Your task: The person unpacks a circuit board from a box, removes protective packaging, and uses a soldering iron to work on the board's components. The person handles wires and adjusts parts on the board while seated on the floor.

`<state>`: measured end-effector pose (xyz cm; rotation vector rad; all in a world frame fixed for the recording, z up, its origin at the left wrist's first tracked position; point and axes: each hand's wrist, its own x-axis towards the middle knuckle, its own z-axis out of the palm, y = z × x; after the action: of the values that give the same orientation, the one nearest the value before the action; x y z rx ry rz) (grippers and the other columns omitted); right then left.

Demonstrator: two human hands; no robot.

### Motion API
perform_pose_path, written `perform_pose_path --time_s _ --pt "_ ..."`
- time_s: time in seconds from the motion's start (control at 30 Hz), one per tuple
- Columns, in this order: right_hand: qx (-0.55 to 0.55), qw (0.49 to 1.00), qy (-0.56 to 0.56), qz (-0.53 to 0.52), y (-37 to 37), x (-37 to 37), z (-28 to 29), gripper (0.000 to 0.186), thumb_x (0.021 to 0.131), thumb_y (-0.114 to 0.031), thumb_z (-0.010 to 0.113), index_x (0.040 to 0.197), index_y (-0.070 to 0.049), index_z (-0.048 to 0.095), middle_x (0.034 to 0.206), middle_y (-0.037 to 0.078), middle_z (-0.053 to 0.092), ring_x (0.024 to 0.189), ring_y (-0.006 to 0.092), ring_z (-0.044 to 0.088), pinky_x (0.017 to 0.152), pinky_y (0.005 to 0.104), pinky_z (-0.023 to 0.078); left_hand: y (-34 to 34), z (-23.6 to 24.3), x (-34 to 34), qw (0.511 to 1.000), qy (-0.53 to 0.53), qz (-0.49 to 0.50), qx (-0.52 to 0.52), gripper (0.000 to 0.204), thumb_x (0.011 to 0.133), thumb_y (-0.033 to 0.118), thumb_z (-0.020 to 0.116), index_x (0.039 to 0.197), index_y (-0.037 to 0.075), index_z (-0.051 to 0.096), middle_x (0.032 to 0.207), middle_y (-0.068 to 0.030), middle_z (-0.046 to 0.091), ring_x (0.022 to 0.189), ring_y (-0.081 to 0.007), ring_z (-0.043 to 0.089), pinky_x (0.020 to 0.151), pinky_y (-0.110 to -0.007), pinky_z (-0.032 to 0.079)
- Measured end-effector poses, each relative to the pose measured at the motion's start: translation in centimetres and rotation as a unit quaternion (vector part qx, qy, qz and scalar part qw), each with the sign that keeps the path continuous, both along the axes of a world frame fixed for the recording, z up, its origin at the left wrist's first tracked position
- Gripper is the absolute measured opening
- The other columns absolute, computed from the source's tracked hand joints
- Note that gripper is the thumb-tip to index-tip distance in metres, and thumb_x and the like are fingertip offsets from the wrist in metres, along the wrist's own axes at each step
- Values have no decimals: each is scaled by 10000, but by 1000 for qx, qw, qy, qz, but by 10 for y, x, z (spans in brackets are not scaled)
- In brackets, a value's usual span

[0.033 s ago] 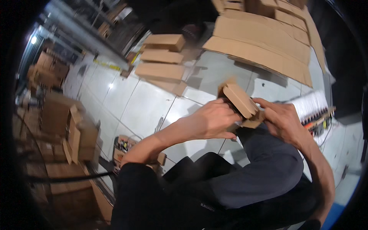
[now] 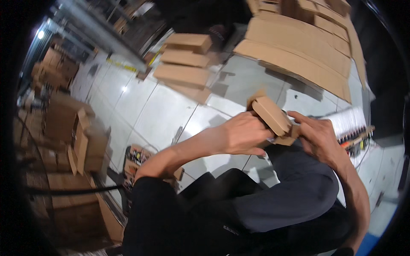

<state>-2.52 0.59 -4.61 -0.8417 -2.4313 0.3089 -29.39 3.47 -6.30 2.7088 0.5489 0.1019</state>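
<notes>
A small brown cardboard box (image 2: 272,115) is held up over my bent knee, tilted, with a flap standing out at its far end and loose flaps at its near end. My left hand (image 2: 250,132) grips it from the left, the fingers hidden beneath or inside it and the thumb sticking out below. My right hand (image 2: 314,132) is at the near-end flaps (image 2: 287,137), its fingers bent round the cardboard edge and the index finger stretched along the box's right side. What the box contains cannot be made out.
Several small cardboard boxes (image 2: 183,74) stand in a row on the white tiled floor ahead. A large flattened carton (image 2: 299,40) lies far right. Right of my knee sits a white wrapped pack (image 2: 348,121) beside a row of small dark-topped items (image 2: 354,135). Cartons (image 2: 70,123) crowd the left.
The view has shifted slightly. The box has turned a little in my hands, showing more of its broad top face. Both hands keep their hold.
</notes>
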Motion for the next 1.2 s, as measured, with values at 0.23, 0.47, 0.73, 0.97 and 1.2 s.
perform_pose_path --time_s 0.23,0.47,0.73,0.97,1.2 --pt "3 999 -52 -5 0 9 -6 290 581 76 723 800 -14 556 1223 191 702 785 299 736 638 374 589 4 0 22 999 39 -29 -11 198 718 179 744 768 -9 710 761 -184 694 803 -393 693 734 -460 530" --pt "-21 999 -41 -10 4 5 -7 300 558 99 723 771 -4 539 1212 212 705 754 298 731 632 373 582 -4 -41 14 984 -147 -2 100 137 711 123 686 728 -13 683 720 -193 683 749 -375 703 670 -440 550" --pt "-4 1000 -30 -5 2 6 -7 325 555 88 733 791 -17 535 1215 211 705 723 288 718 613 369 572 -22 -20 8 992 -99 17 79 185 784 73 672 902 -70 664 822 -218 683 819 -389 709 705 -444 567" --pt "13 997 -76 30 3 2 -3 312 583 44 742 786 -30 517 1253 182 693 679 284 694 595 381 558 -15 -7 8 999 18 -19 -33 271 785 186 734 901 -54 689 888 -223 686 954 -394 687 791 -460 543" --pt "15 997 -77 22 3 4 -2 313 593 35 744 762 -34 489 1240 180 698 663 285 687 589 382 556 -6 -4 7 997 6 14 -82 291 778 161 732 946 -63 654 948 -239 663 979 -407 662 854 -464 532"
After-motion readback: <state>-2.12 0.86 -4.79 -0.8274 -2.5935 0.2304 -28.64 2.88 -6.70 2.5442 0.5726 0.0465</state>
